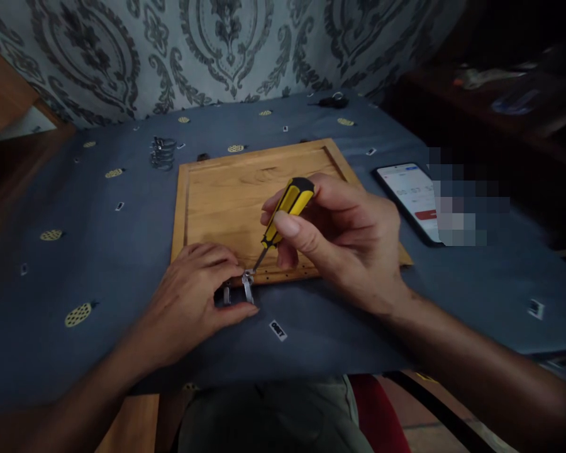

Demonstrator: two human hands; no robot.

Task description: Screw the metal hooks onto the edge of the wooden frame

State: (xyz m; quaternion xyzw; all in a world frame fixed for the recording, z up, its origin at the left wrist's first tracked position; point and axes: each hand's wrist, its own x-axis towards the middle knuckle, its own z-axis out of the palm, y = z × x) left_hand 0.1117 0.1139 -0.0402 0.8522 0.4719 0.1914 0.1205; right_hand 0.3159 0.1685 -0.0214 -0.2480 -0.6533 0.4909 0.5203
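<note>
My right hand (344, 239) grips a small yellow and black screwdriver (290, 211) by its handle. The thin shaft slants down to the left, and its tip meets a small silver metal hook (248, 286) at the near edge of a framed wooden board (245, 207). My left hand (202, 283) rests on the board's near left corner, index fingertip and thumb closed about that hook. Just left of it, a second metal piece (227, 294) hangs at the edge, partly covered by the fingers. Small dark holes run along the board's edge to the right.
Several metal hooks (163, 153) lie grouped on the blue patterned tablecloth (136, 251) at the back left. To the right, a phone (405, 195) with a lit screen lies partly behind a blurred patch. A dark object with a ring (332, 100) sits near the patterned curtain (229, 50).
</note>
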